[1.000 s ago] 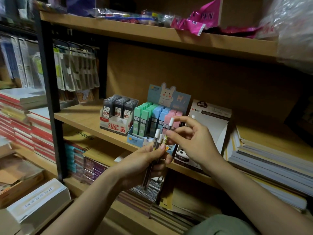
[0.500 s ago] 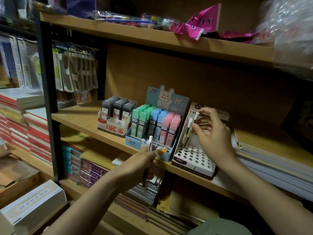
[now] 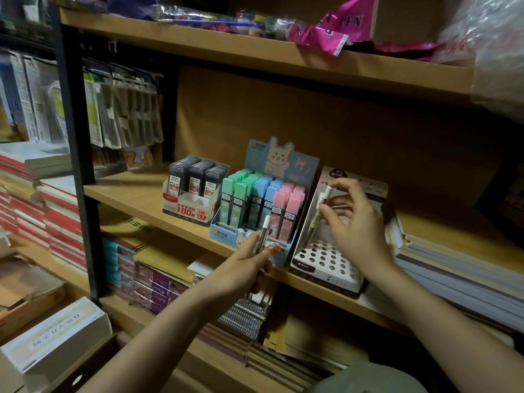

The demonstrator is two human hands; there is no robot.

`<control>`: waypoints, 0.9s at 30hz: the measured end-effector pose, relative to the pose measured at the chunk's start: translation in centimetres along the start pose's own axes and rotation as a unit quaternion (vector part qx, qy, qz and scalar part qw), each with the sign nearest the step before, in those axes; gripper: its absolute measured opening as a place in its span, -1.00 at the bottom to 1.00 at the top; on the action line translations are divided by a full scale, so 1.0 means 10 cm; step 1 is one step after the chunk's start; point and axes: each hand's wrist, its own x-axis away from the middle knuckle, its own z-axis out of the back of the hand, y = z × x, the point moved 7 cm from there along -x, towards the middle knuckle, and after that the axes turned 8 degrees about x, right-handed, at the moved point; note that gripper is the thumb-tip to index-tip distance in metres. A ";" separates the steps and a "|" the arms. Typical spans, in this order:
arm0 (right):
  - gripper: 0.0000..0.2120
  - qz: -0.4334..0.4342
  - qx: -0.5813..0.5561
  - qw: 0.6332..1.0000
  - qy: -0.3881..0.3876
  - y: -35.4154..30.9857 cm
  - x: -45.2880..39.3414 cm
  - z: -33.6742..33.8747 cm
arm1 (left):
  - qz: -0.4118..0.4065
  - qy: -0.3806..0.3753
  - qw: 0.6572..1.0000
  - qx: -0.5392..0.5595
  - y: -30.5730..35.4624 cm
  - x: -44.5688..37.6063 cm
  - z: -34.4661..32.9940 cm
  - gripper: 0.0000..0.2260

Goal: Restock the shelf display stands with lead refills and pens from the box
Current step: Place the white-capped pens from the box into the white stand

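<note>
"What's she up to at the shelf just now?"

"Filling the white pen stand (image 3: 326,265), the one with rows of round holes, at the right of the middle shelf (image 3: 136,194). The right hand (image 3: 357,222) pinches a slim white-capped pen (image 3: 321,211) between thumb and fingertips, the other fingers loosely spread. The pen stands nearly upright over the far rows of holes, its tip low against the stand's sloped side; I can't tell whether it's seated in a hole yet."

"And the other hand?"

"The left hand (image 3: 249,265) is curled round a remaining pen (image 3: 265,232), possibly more than one, held upright near the front edge of the shelf, just in front of the bunny display of pastel lead refills (image 3: 263,205). Something small and orange sits at its fingertips; I can't make out what it is."

"So which step is this?"

"Pens, I'd say. The refill displays look full already, both the pastel one and the dark HB box (image 3: 195,185) at its left, while nearly every hole in the pen stand shows empty."

"What comes next?"

"My guess: line the tip up with a hole, let it drop straight in, release, then take a pen from the left hand. The holes are close-set, so a tilted pen could catch on the rim or lean."
</note>
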 end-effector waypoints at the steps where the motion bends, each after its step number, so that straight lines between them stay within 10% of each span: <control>1: -0.60 -0.003 0.004 1.000 -0.003 0.00 0.00 -0.02 | 0.008 -0.004 1.000 0.006 -0.01 0.00 -0.01 -0.74; 22: -0.60 -0.048 0.015 0.999 0.002 -0.11 0.20 -0.02 | -0.033 -0.035 0.994 0.101 0.13 0.08 -0.12 -0.71; 27: -0.63 -0.053 -0.113 0.985 -0.119 -0.40 0.28 -0.13 | -0.038 -0.060 0.993 0.097 0.15 0.10 -0.22 -0.68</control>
